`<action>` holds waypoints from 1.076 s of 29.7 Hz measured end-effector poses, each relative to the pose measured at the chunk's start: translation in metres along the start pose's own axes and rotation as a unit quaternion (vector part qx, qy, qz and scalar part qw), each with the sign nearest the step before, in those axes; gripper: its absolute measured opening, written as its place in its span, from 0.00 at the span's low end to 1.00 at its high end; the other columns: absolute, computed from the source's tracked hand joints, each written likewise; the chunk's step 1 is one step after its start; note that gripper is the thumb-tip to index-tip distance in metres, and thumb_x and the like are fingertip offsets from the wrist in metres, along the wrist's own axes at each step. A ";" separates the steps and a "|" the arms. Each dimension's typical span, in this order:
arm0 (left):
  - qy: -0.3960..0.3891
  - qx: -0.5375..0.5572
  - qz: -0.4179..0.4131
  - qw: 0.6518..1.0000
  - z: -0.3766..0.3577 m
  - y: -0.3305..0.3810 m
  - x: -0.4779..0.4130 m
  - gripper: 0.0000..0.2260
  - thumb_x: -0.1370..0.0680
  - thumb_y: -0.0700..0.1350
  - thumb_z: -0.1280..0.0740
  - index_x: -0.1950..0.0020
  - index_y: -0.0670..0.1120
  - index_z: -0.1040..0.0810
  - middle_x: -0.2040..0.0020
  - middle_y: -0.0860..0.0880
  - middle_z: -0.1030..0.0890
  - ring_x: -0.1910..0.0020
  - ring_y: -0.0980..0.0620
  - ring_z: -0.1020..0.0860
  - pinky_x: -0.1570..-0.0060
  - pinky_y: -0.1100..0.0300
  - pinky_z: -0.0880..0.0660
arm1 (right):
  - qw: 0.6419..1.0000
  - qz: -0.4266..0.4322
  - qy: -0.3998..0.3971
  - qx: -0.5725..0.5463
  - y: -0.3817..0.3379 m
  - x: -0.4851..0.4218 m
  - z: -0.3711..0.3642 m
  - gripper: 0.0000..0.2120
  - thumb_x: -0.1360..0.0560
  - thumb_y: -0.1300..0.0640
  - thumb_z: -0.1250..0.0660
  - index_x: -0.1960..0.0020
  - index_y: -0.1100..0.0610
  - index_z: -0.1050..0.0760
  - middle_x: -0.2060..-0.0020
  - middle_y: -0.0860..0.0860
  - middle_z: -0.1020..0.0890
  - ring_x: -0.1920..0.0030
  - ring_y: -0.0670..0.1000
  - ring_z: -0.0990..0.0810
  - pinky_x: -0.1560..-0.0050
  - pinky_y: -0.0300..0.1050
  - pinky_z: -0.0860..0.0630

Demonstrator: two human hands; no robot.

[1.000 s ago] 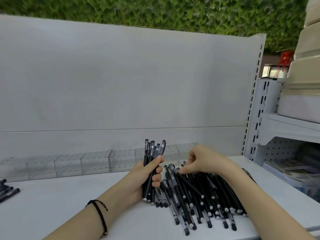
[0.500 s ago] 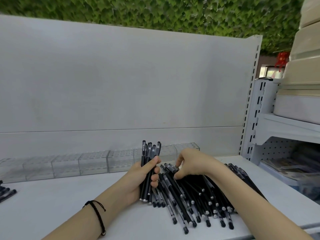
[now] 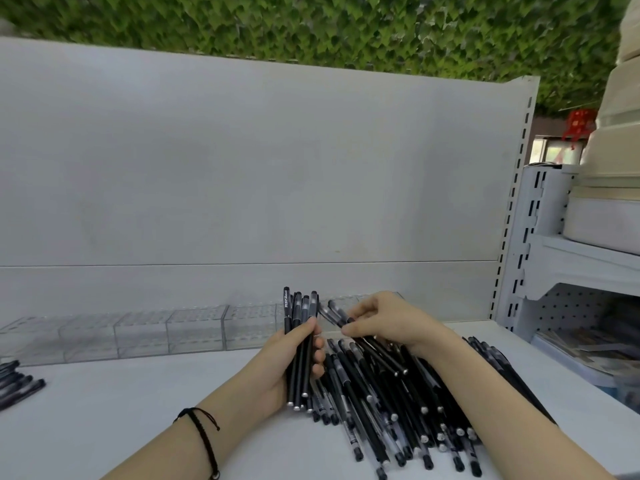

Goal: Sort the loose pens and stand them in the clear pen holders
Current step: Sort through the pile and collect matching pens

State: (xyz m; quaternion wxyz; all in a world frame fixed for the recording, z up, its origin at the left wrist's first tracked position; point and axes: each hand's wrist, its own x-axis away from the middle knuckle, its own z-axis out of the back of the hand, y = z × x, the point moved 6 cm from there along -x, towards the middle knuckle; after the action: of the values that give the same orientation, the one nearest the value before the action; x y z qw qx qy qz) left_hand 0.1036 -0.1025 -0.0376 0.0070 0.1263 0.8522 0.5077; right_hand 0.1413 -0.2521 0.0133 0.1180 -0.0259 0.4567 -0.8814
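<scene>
A heap of loose black pens (image 3: 388, 407) lies on the white shelf top (image 3: 138, 410) in front of me. My left hand (image 3: 287, 358) grips an upright bundle of several black pens (image 3: 300, 337), their caps pointing up. My right hand (image 3: 384, 320) hovers over the far end of the heap and pinches a pen or two (image 3: 334, 315) lifted off it, next to the bundle. A row of clear pen holders (image 3: 194, 329) stands along the back panel, with no pens standing in the ones I can see.
A few more black pens (image 3: 15, 384) lie at the far left edge of the shelf. The white back panel (image 3: 242, 168) rises behind the holders. On the right stands a slotted shelf upright (image 3: 516, 237) with stacked boxes (image 3: 609, 188).
My right hand has lifted from the heap with a pen or two pinched in its fingers and moved toward the bundle. My left hand has kept its bundle almost still.
</scene>
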 end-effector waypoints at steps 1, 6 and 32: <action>0.008 0.001 -0.002 1.000 0.000 0.000 0.001 0.08 0.21 0.45 0.34 0.55 0.41 0.25 0.67 0.46 0.23 0.71 0.52 0.25 0.75 0.63 0.26 | 0.999 0.004 0.005 -0.046 -0.001 0.001 0.000 0.12 0.31 0.57 0.23 0.52 0.56 0.22 0.59 0.52 0.18 0.63 0.48 0.22 0.62 0.43 0.26; 0.024 0.023 -0.012 0.999 -0.002 0.002 0.003 0.08 0.21 0.44 0.34 0.53 0.39 0.24 0.52 0.39 0.15 0.52 0.45 0.16 0.53 0.56 0.18 | 0.972 -0.009 0.003 -0.234 -0.012 0.000 -0.013 0.11 0.30 0.61 0.24 0.51 0.57 0.24 0.64 0.50 0.17 0.66 0.47 0.21 0.66 0.42 0.29; -0.084 -0.051 -0.042 0.994 -0.014 0.013 0.008 0.05 0.20 0.42 0.36 0.51 0.39 0.26 0.64 0.46 0.24 0.65 0.51 0.23 0.62 0.60 0.21 | 0.995 0.082 -0.008 -0.054 -0.027 -0.003 -0.015 0.14 0.23 0.45 0.33 0.59 0.55 0.21 0.67 0.46 0.19 0.73 0.44 0.30 0.76 0.34 0.36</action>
State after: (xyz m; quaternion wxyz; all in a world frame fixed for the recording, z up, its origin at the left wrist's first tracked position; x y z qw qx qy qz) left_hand 0.0969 -0.1070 -0.0191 0.1065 0.1326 0.8260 0.5374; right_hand 0.1368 -0.2250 0.0266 0.1922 -0.0019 0.5035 -0.8424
